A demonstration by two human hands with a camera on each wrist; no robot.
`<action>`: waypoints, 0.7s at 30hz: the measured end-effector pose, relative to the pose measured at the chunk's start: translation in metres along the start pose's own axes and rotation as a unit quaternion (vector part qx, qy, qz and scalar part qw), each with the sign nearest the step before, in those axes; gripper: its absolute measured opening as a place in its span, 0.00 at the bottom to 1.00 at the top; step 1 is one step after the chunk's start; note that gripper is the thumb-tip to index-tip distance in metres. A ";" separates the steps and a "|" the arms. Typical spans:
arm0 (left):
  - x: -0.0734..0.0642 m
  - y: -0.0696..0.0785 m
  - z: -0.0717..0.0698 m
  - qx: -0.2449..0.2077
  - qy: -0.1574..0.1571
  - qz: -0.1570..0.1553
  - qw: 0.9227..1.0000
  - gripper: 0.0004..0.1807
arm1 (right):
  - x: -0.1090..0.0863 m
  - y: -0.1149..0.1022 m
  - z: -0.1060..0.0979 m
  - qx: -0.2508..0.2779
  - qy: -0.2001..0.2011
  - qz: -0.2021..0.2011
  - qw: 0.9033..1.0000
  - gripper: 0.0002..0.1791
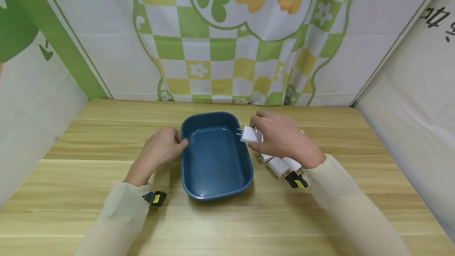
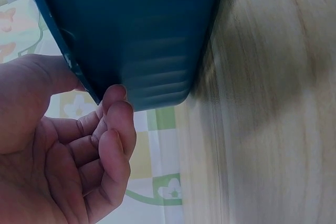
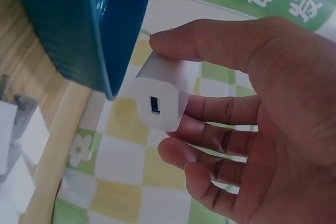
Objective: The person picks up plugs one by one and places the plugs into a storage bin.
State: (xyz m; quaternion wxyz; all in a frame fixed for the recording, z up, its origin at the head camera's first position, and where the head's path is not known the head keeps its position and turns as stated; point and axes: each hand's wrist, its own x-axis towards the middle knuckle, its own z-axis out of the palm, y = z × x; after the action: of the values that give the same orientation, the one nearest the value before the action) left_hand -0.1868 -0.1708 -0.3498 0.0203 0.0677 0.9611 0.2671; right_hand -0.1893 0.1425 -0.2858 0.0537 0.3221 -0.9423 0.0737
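Note:
A blue plastic bin (image 1: 213,194) stands upright on the wooden table, and its inside shows bare in the head view. My left hand (image 1: 160,149) pinches the bin's left rim, thumb over the edge and fingers curled against the outer wall (image 2: 157,72). Between thumb and fingers, my right hand (image 1: 279,135) holds a white USB charger (image 1: 251,134) just above the right rim, its two prongs pointing left toward the bin. The charger's USB port (image 3: 155,104) faces the right wrist camera. Several more white chargers (image 1: 278,166) lie on the table below the right hand, partly hidden by it.
The wooden table (image 1: 220,228) ends at a patterned curtain (image 1: 224,70) behind the bin. White cloth walls (image 1: 419,90) flank it on both sides. A small black device with a yellow label sits at the left wrist (image 1: 156,198) and another at the right wrist (image 1: 298,180).

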 end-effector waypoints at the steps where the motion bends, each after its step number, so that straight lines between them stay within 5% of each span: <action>1: 0.000 0.000 0.000 0.000 0.000 0.000 1.000 0.24 | 0.004 -0.002 -0.001 -0.005 -0.004 -0.002 1.000 0.20; 21: 0.000 -0.001 0.000 0.001 0.002 0.002 1.000 0.23 | 0.077 -0.012 0.008 -0.038 -0.099 -0.025 0.994 0.15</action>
State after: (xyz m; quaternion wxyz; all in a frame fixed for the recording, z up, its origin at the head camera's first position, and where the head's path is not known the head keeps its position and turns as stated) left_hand -0.1868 -0.1718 -0.3504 0.0177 0.0692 0.9611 0.2667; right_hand -0.2426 0.0853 -0.2806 -0.0258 0.3491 -0.9367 0.0046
